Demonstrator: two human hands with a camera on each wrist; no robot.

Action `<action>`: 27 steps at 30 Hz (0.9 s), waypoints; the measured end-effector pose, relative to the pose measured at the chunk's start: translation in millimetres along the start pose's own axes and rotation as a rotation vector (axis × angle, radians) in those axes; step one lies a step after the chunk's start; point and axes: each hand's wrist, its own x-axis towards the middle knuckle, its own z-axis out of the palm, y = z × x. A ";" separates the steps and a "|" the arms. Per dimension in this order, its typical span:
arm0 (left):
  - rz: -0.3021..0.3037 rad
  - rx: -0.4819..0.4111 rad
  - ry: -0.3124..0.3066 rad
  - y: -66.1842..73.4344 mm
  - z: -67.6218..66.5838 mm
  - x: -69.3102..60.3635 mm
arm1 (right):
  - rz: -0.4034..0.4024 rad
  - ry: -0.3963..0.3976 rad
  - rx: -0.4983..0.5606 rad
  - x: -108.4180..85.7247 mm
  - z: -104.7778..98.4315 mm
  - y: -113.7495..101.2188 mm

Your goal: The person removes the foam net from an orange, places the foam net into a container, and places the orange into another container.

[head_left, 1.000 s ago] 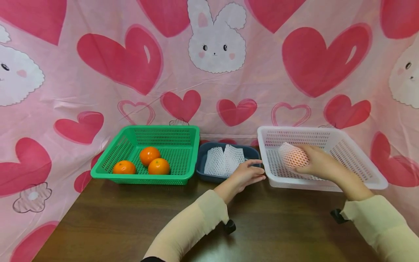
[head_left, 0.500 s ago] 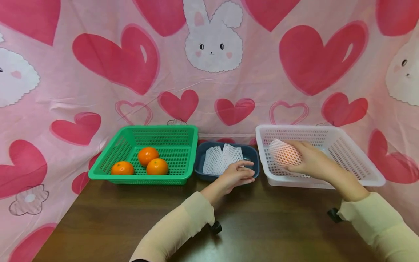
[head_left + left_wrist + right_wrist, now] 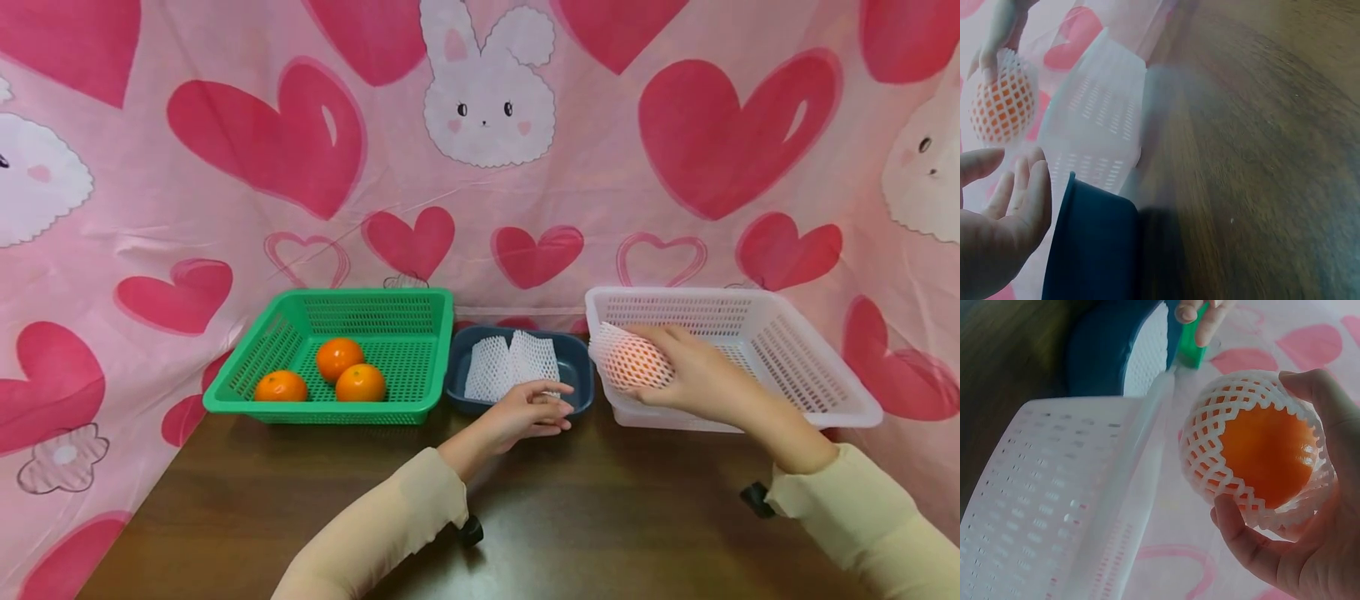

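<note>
My right hand (image 3: 693,373) grips an orange (image 3: 1266,453) wrapped in a white foam net sleeve (image 3: 606,346). It holds the fruit above the left rim of the white basket (image 3: 847,400); in the right wrist view the orange's bare face shows through the sleeve's open end. My left hand (image 3: 525,412) hovers at the front edge of the dark blue tray (image 3: 577,375), fingers relaxed and holding nothing. Two more white foam net sleeves (image 3: 510,367) lie in that tray. In the left wrist view the netted orange (image 3: 1004,109) is apart from my left fingertips.
A green basket (image 3: 322,408) on the left contains three bare oranges (image 3: 360,383). The three containers stand side by side along the back of the brown wooden table (image 3: 600,517). Behind them hangs a pink cloth (image 3: 480,200) with hearts and rabbits.
My right hand has carried the netted orange leftward from inside the white basket to above its left rim. The left hand has drawn back leftward, from beside the white basket to the blue tray.
</note>
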 end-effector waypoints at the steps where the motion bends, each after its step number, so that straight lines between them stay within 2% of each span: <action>1: 0.003 0.004 0.000 -0.5 -0.9 -1.3 | -0.006 0.003 0.002 -0.4 1.1 -1.8; 11: -0.013 0.023 0.017 -4.2 -10.3 -15.4 | -0.116 0.073 0.012 -1.3 19.1 -20.7; 20: -0.003 0.052 0.037 -8.5 -20.4 -30.9 | -0.160 0.056 0.041 -1.8 36.6 -34.5; 27: -0.012 0.040 -0.017 -13.9 -29.1 -39.2 | -0.226 0.078 0.089 -3.1 54.1 -39.6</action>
